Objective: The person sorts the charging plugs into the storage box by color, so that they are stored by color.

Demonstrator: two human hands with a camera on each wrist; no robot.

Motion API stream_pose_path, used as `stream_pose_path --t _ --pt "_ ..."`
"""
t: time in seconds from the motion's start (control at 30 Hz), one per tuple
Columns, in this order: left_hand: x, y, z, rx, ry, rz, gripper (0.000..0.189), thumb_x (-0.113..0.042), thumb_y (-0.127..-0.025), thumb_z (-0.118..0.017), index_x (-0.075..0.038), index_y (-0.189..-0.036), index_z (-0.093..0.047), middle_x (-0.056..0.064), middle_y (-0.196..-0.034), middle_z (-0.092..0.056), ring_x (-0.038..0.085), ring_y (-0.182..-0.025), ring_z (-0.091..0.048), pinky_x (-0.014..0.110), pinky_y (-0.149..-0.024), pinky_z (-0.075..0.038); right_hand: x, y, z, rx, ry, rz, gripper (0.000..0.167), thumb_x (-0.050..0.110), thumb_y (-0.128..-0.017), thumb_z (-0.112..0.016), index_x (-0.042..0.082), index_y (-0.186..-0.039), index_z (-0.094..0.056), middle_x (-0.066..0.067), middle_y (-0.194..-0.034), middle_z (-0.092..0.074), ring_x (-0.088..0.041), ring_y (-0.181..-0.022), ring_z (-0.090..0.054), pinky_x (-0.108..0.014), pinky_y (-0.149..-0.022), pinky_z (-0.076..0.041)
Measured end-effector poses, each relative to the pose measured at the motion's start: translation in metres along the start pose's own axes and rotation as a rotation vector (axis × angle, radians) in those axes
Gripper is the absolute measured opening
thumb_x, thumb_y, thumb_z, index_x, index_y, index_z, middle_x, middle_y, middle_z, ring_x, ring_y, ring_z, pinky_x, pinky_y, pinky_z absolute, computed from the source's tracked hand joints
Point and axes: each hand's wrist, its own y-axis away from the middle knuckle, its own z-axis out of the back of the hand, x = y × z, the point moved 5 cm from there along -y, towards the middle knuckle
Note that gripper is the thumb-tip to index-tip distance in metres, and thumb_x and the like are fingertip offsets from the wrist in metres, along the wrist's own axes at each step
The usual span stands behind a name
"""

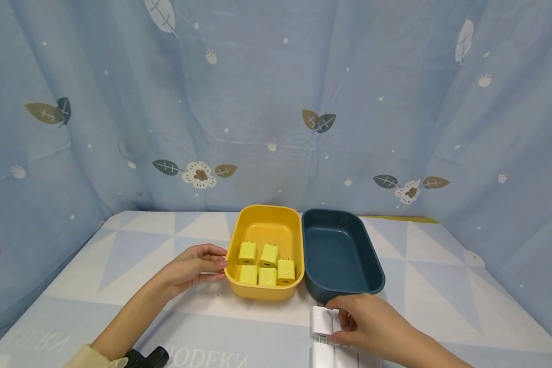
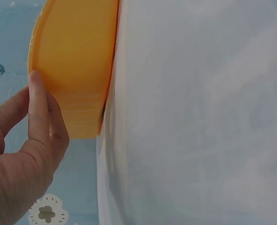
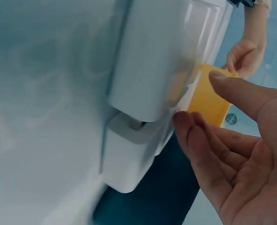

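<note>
A yellow bin (image 1: pixel 264 292) holds several yellow charger plugs (image 1: pixel 247 253) with metal prongs, grouped at its near end. My left hand (image 1: pixel 197 269) touches the bin's left side, fingertips at the rim, as the left wrist view also shows. White charger plugs (image 1: pixel 322 321) stand in rows in front of the dark blue bin (image 1: pixel 340 255). Over these plugs is my right hand (image 1: pixel 374 324), thumb and fingers apart. The right wrist view shows its fingertips close beside a white plug (image 3: pixel 129 152), with nothing held between thumb and fingers. The hand hides part of the rows in the head view.
The two bins stand side by side on a patterned white and blue tablecloth (image 1: pixel 133 255). A blue curtain (image 1: pixel 267 102) hangs behind the table. A black object (image 1: pixel 149 358) is by the left forearm.
</note>
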Motion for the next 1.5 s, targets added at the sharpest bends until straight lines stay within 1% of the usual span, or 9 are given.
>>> stream_pose_path --t 0.27,0.33,0.43,0.8,1.07,1.17,1.33,1.43,1.5 --pt "0.001 0.0 0.001 -0.001 0.007 0.003 0.039 -0.001 -0.096 -0.061 0.014 -0.128 -0.044 0.017 -0.109 -0.061 0.023 -0.095 -0.067 0.038 -0.089 -0.057 0.011 -0.014 -0.007 0.008 0.308 0.027 0.038 0.042 -0.076 -0.084 0.015 -0.1 -0.071 0.018 -0.062 -0.042 -0.002 -0.053 -0.04 -0.022 -0.045 -0.035" --pt "0.001 0.0 0.001 -0.002 0.006 0.005 0.039 -0.002 -0.096 -0.061 0.013 -0.128 -0.044 0.018 -0.109 -0.061 0.023 -0.096 -0.067 0.038 -0.089 -0.057 0.013 -0.016 -0.008 0.016 0.368 0.037 0.038 0.044 -0.075 -0.084 0.016 -0.096 -0.07 0.017 -0.063 -0.041 -0.003 -0.052 -0.039 -0.023 -0.044 -0.033" --pt "0.002 0.0 0.001 0.0 0.005 0.001 0.039 -0.002 -0.096 -0.061 0.013 -0.128 -0.045 0.017 -0.109 -0.061 0.024 -0.096 -0.067 0.038 -0.088 -0.057 0.015 -0.018 -0.008 0.022 0.408 0.049 0.037 0.046 -0.075 -0.083 0.017 -0.092 -0.069 0.017 -0.064 -0.041 -0.004 -0.052 -0.038 -0.024 -0.043 -0.033" --pt "0.003 -0.002 0.002 0.002 0.006 -0.008 0.04 -0.001 -0.096 -0.061 0.015 -0.128 -0.043 0.018 -0.109 -0.06 0.023 -0.095 -0.067 0.038 -0.088 -0.057 0.015 -0.019 -0.008 0.006 0.382 0.05 0.036 0.048 -0.075 -0.083 0.019 -0.084 -0.064 0.017 -0.062 -0.041 -0.004 -0.05 -0.038 -0.023 -0.041 -0.032" --pt "0.002 -0.001 0.001 -0.013 0.011 -0.005 0.04 -0.001 -0.095 -0.062 0.014 -0.128 -0.044 0.018 -0.11 -0.06 0.023 -0.095 -0.067 0.038 -0.087 -0.057 0.017 -0.016 -0.002 -0.04 0.309 0.05 0.034 0.042 -0.074 -0.085 0.022 -0.093 -0.065 0.018 -0.062 -0.04 -0.001 -0.051 -0.038 -0.021 -0.042 -0.029" --pt "0.0 -0.001 0.0 -0.016 0.012 -0.005 0.041 0.0 -0.095 -0.062 0.015 -0.128 -0.044 0.019 -0.11 -0.061 0.022 -0.094 -0.067 0.037 -0.087 -0.058 0.018 -0.015 0.0 -0.058 0.289 0.042 0.035 0.043 -0.075 -0.084 0.021 -0.096 -0.066 0.018 -0.063 -0.043 -0.001 -0.053 -0.039 -0.021 -0.043 -0.029" --pt "0.0 -0.001 0.0 -0.013 0.014 -0.006 0.04 0.0 -0.095 -0.062 0.015 -0.128 -0.044 0.02 -0.11 -0.06 0.022 -0.094 -0.066 0.038 -0.087 -0.057 0.017 -0.012 0.004 -0.061 0.227 -0.011 0.042 0.048 -0.076 -0.083 0.021 -0.104 -0.069 0.017 -0.067 -0.047 -0.001 -0.055 -0.042 -0.02 -0.045 -0.036" --pt "0.0 -0.001 0.001 -0.011 0.018 -0.004 0.04 0.0 -0.095 -0.062 0.015 -0.128 -0.044 0.02 -0.11 -0.06 0.022 -0.094 -0.066 0.038 -0.087 -0.057 0.017 -0.01 0.008 -0.069 0.197 -0.04 0.045 0.052 -0.075 -0.082 0.023 -0.105 -0.069 0.017 -0.068 -0.048 -0.002 -0.055 -0.043 -0.02 -0.045 -0.037" --pt "0.001 -0.001 0.001 -0.012 0.02 -0.003 0.041 0.0 -0.095 -0.063 0.015 -0.128 -0.044 0.019 -0.11 -0.061 0.023 -0.094 -0.067 0.038 -0.087 -0.057 0.017 -0.008 0.011 -0.09 0.185 -0.034 0.044 0.053 -0.075 -0.082 0.024 -0.105 -0.068 0.017 -0.068 -0.049 -0.001 -0.055 -0.043 -0.02 -0.045 -0.037"
